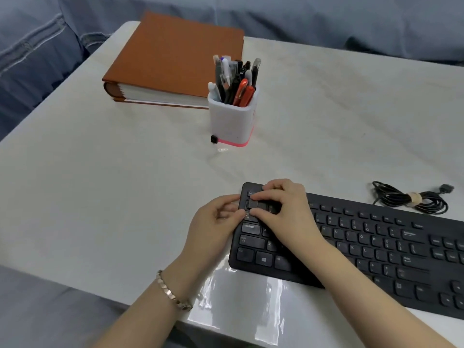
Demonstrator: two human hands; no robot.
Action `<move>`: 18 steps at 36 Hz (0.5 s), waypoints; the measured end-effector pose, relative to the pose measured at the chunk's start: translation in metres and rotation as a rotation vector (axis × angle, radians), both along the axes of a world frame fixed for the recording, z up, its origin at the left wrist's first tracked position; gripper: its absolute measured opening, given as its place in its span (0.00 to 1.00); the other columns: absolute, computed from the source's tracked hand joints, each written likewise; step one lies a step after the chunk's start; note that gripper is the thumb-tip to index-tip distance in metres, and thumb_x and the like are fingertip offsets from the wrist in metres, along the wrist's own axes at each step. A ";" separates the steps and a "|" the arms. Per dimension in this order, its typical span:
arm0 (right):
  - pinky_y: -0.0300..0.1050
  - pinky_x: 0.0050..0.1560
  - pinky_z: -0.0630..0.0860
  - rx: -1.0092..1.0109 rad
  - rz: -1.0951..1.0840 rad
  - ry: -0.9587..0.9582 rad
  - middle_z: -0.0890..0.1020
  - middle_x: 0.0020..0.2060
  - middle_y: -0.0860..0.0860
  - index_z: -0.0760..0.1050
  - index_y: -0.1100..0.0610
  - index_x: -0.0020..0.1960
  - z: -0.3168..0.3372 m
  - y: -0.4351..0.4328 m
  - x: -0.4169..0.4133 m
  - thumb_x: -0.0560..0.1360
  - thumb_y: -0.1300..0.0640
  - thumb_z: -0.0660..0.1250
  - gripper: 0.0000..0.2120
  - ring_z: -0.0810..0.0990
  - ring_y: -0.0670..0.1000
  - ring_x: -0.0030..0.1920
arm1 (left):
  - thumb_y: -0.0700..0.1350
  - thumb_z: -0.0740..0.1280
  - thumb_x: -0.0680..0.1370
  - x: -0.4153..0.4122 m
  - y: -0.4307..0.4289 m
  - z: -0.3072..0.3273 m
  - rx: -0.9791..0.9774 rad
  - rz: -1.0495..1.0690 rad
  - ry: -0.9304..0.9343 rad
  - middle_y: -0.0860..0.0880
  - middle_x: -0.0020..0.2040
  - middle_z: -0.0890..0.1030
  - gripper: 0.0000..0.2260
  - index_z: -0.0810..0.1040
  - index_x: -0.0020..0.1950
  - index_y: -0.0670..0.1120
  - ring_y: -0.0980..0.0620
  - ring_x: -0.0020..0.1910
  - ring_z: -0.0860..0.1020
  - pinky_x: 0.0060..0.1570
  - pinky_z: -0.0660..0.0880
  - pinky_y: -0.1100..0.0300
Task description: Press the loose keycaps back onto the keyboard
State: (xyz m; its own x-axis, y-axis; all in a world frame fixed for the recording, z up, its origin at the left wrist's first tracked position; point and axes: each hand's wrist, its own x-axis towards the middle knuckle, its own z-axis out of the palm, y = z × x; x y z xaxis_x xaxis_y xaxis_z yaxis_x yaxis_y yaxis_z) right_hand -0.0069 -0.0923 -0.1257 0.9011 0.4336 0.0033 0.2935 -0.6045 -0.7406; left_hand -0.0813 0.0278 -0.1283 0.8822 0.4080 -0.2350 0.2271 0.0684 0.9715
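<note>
Left hand (213,223), right hand (285,213) touch one keyboard (376,249).

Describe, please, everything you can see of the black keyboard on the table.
The keyboard is black, matte plastic by its look, with low keys and pale legends. It lies flat and slanted on the white table, near the front edge, its right end cut off by the frame. The right hand lies over its top-left keys, fingers pressing down. The left hand meets its left edge, fingers curled, thumb on the keys.
</note>
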 end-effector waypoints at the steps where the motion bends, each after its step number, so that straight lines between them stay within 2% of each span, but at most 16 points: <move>1: 0.43 0.62 0.62 0.001 -0.006 -0.001 0.67 0.44 0.36 0.83 0.50 0.47 0.000 0.001 0.000 0.65 0.58 0.76 0.10 0.66 0.47 0.55 | 0.32 0.68 0.74 0.000 0.000 -0.001 -0.002 0.001 0.000 0.59 0.32 0.81 0.16 0.79 0.45 0.54 0.65 0.31 0.76 0.36 0.72 0.73; 7: 0.52 0.62 0.65 -0.005 -0.024 0.016 0.68 0.43 0.36 0.83 0.48 0.45 0.002 0.004 0.002 0.64 0.57 0.77 0.11 0.69 0.52 0.57 | 0.33 0.68 0.74 -0.001 0.000 -0.004 -0.006 0.013 0.004 0.60 0.33 0.81 0.16 0.80 0.44 0.56 0.63 0.32 0.76 0.37 0.73 0.71; 10: 0.52 0.62 0.64 -0.012 -0.037 0.023 0.69 0.43 0.40 0.83 0.48 0.45 0.003 0.005 0.001 0.64 0.57 0.77 0.11 0.68 0.51 0.57 | 0.32 0.68 0.74 0.000 0.000 -0.003 -0.020 0.019 0.006 0.60 0.33 0.81 0.16 0.80 0.44 0.55 0.64 0.31 0.76 0.36 0.73 0.72; 18: 0.53 0.61 0.66 0.063 -0.081 0.021 0.69 0.41 0.36 0.83 0.49 0.44 0.000 0.006 -0.002 0.64 0.57 0.77 0.10 0.69 0.51 0.55 | 0.32 0.68 0.74 0.001 -0.001 -0.005 -0.034 0.042 0.017 0.61 0.32 0.80 0.16 0.80 0.44 0.55 0.64 0.31 0.76 0.36 0.73 0.72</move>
